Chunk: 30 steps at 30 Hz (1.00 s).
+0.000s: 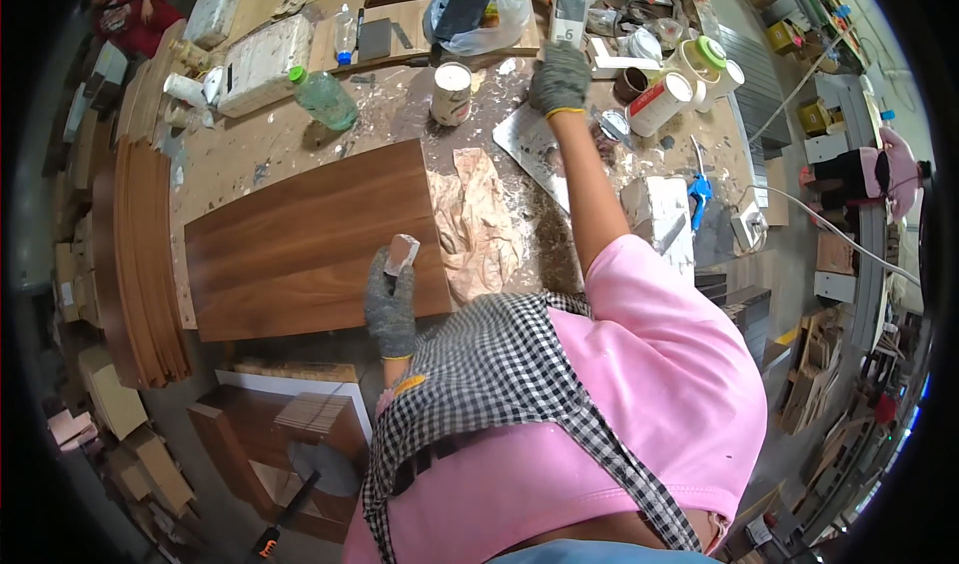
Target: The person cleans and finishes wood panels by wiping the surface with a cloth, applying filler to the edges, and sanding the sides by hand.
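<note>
My left hand (391, 309), in a grey knit glove, is closed on a small block (403, 253) with a pale, brownish face. It is held over the near right part of a dark wood-grain panel (310, 244) lying on the workbench. My right hand (561, 76), gloved the same way, reaches to the far side of the bench. Its fingers are around the lower end of a grey and white box-like package (569, 19). The exact grip is partly hidden by the glove. A crumpled beige cloth (475, 224) lies right of the panel.
A green bottle (325, 99) and a white can (452, 94) stand beyond the panel. Right of my right hand are a red-and-white container (659, 102), a lidded jar (704, 56) and blue pliers (699, 192). Stacked brown panels (150, 264) flank the left. Two other people are farther off.
</note>
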Each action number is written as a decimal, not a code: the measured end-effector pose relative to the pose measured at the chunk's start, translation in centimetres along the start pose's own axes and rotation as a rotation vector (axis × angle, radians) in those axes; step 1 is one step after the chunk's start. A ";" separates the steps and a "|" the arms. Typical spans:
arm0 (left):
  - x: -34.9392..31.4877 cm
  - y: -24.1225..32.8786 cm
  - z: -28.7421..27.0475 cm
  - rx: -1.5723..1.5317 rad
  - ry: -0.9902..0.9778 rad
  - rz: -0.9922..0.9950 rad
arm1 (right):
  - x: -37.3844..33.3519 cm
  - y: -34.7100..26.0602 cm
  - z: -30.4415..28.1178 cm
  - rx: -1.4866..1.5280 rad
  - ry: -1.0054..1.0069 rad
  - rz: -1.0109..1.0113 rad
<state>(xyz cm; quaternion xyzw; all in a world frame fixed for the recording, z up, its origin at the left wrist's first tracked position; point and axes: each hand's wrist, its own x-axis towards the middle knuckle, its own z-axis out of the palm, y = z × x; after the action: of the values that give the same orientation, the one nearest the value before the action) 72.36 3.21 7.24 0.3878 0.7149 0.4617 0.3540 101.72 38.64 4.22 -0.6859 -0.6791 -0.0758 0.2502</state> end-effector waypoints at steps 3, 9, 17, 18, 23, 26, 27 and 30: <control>1.6 0.4 0.5 0.142 -0.025 0.090 | 0.9 4.6 -0.2 -0.172 -0.352 0.045; 5.1 4.0 3.3 0.254 -0.119 0.261 | -0.4 4.8 -3.6 -0.022 -0.316 -0.134; 9.3 5.8 9.0 0.239 -0.264 0.442 | -4.6 6.3 -4.7 0.372 -0.147 0.460; 9.7 6.1 10.0 0.229 -0.302 0.416 | -5.2 7.2 -4.0 0.366 -0.144 0.463; 11.7 6.1 13.5 0.296 -0.259 0.456 | -7.3 7.3 -6.1 0.655 -0.214 0.663; 12.7 6.3 15.6 0.259 -0.310 0.391 | -8.6 5.7 -9.2 0.851 -0.131 0.766; 13.0 6.3 16.4 0.199 -0.307 0.420 | -9.0 5.7 -9.6 0.893 -0.082 0.749; 13.3 6.2 18.5 0.178 -0.334 0.391 | -10.1 7.3 -8.5 1.207 -0.054 0.825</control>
<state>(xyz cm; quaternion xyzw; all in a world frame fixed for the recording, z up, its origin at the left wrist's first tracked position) 83.79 23.72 5.09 0.6190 0.5956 0.3864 0.3357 110.13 26.13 5.35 -0.6304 -0.2949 0.4290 0.5759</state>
